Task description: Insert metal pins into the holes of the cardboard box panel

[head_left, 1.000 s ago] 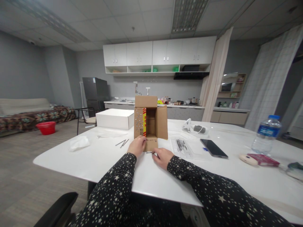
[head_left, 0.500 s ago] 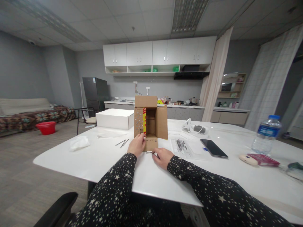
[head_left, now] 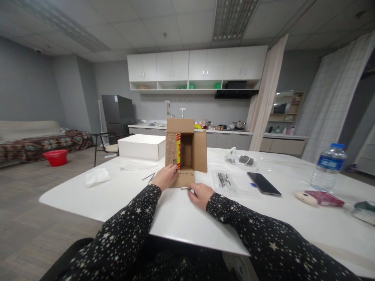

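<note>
Since earlier: left hand [head_left: 166, 176] crept up cardboard box [head_left: 185, 152], frame centre on table [head_left: 123, 195] | right hand [head_left: 201, 194] pinching nail [head_left: 184, 188] | step: studding flap | next likely: align nail with hole.

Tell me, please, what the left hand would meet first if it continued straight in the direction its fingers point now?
The left hand points away from the person, at the open cardboard box. Its fingertips already seem to touch the box's left flap, so the box comes first, though depth is unclear.
</note>
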Available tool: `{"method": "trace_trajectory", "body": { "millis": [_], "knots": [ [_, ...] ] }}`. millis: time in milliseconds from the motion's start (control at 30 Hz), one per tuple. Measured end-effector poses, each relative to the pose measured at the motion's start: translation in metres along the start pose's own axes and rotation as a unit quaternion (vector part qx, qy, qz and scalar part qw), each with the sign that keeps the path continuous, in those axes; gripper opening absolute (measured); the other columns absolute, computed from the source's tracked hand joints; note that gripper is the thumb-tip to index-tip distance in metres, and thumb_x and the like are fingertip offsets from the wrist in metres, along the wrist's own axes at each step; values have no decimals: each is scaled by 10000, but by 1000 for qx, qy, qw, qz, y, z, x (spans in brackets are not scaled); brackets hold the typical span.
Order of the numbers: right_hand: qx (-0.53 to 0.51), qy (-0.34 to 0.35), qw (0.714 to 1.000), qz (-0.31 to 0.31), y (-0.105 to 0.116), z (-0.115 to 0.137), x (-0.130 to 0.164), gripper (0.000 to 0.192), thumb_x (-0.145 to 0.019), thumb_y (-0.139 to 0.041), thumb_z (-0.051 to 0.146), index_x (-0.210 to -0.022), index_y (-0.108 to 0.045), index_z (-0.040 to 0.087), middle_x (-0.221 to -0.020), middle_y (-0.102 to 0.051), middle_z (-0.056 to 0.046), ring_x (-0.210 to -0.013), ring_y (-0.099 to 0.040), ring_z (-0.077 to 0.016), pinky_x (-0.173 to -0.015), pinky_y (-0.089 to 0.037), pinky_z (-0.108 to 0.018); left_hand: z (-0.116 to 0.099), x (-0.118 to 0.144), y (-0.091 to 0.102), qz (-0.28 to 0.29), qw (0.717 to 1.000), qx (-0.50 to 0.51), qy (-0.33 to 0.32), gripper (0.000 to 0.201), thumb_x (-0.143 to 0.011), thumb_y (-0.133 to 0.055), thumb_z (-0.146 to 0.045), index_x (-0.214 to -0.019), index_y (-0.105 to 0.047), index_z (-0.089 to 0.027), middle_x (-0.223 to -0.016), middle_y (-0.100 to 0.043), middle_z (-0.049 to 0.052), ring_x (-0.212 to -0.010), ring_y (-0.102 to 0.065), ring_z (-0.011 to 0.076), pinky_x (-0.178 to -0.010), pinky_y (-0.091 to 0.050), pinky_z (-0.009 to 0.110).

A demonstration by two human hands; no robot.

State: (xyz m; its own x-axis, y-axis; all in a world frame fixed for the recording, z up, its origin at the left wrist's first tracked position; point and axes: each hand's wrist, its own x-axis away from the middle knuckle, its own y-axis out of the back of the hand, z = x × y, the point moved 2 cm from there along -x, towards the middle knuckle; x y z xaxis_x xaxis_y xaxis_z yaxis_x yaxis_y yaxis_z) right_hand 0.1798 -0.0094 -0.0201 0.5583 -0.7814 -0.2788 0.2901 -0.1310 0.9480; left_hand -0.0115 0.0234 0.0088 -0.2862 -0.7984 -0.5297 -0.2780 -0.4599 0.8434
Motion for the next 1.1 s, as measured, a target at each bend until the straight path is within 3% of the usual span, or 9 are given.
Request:
{"method": "trace_trajectory", "body": {
  "millis": [233, 433, 800, 1100],
  "knots": [
    [-1, 3, 1000, -7, 2, 4, 1, 247, -904, -421, 306, -1038, -603, 206, -943, -671, -45, -866, -594, -162, -719, -352, -257, -12, 1, -3, -11, 998, -17, -57, 213, -902, -418, -212, -1044, -574, -185, -1012, -626, 80, -949, -611, 200, -851, -461, 321],
    [1, 6, 1000, -9, 5, 6, 0, 232, -902, -431, 304, -1034, -601, 215, -946, -672, -40, -861, -592, -161, -713, -349, -256, -6, 6, -5, -30, 999, -6, -31, 226, -897, -424, -207, -1084, -550, -201, -1031, -620, 71, -928, -613, 181, -836, -470, 304],
    [-2, -2, 1000, 1, 1, 3, -4, 247, -889, -438, 307, -1047, -605, 216, -964, -674, -44, -867, -591, -166, -698, -343, -264, 3, 7, -12, -63, 997, 34, -21, 176, -922, -428, -277, -986, -577, -208, -965, -630, 44, -889, -619, 165, -808, -482, 283],
    [-1, 1, 1000, -8, 3, 4, -2, 243, -889, -435, 305, -1037, -607, 218, -978, -679, -45, -878, -599, -166, -698, -342, -260, 3, 9, -12, -84, 995, 42, -19, 298, -954, -383, -352, -1029, -631, -205, -940, -626, 47, -856, -617, 149, -811, -489, 267]
  ]
}}
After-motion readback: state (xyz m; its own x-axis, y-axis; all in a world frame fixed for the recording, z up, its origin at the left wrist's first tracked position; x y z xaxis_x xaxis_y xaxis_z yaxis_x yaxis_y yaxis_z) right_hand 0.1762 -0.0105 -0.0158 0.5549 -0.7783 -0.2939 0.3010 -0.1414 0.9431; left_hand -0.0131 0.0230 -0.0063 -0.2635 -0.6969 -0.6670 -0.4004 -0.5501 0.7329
